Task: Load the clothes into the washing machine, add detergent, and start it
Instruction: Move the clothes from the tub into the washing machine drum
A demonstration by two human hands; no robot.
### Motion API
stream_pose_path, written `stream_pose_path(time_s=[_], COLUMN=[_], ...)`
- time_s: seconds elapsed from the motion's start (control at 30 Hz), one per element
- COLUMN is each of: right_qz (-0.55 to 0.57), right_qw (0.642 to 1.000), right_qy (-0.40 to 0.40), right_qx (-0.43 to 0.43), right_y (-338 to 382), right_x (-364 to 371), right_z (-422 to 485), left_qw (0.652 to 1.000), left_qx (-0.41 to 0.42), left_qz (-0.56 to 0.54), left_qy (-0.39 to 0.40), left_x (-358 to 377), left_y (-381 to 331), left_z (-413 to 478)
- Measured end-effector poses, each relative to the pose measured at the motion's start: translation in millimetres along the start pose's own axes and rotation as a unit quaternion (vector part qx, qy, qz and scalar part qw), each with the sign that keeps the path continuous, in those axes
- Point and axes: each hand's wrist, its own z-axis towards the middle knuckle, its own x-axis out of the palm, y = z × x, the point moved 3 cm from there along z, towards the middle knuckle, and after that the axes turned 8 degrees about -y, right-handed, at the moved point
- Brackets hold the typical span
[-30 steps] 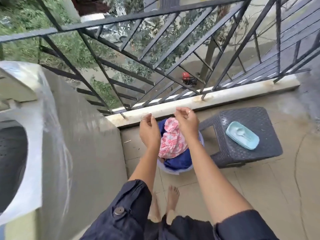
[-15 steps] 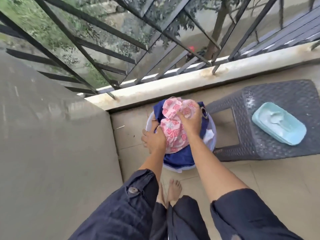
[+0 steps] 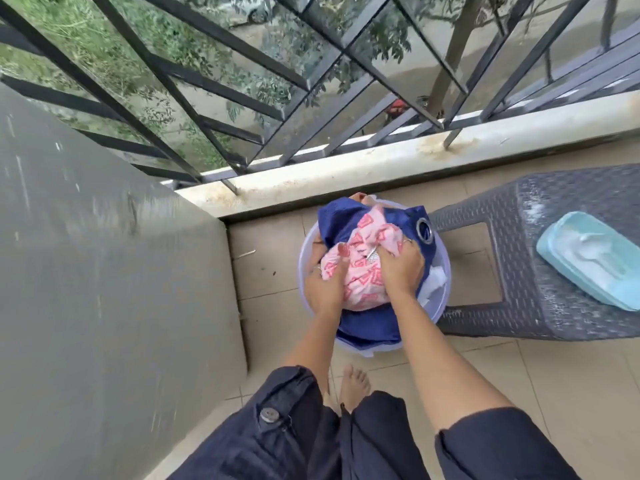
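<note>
Centre frame: my left hand [image 3: 323,289] and right hand [image 3: 401,268] clutch the pink garment [image 3: 360,271]; lifting may drag the blue cloth [image 3: 367,327] out of the basin [image 3: 445,271]

Soft, even daylight comes through the black metal railing [image 3: 221,109]; shadows are faint. The grey wall [image 3: 104,289] at left smears with motion blur, and wide-angle distortion bends edges.

pink patterned cloth [image 3: 360,275] bunched on top of blue fabric [image 3: 367,327], both heaped in a pale basin [image 3: 445,271] on the floor
</note>
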Motion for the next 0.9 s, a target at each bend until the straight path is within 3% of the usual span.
stream_pose_path(time_s=[0.17, 0.4, 0.9], right_qz=[0.081, 0.152, 0.188], right_qw=[0.993, 0.984, 0.982], right_qy=[-0.026, -0.031, -0.003], right_qx=[0.082, 0.082, 0.022], right_y=[50, 128, 272], right_x=[-67, -151, -254], right_z=[-19, -43, -142], left_qw=[0.993, 0.985, 0.976], left_qx=[0.009, 0.017, 0.159], left_qz=[-0.104, -0.159, -0.116], left_qy=[0.052, 0.059, -0.088], left_x=[-17, -60, -216], left_y=[-52, -121, -235], left_z=[-39, -105, -205])
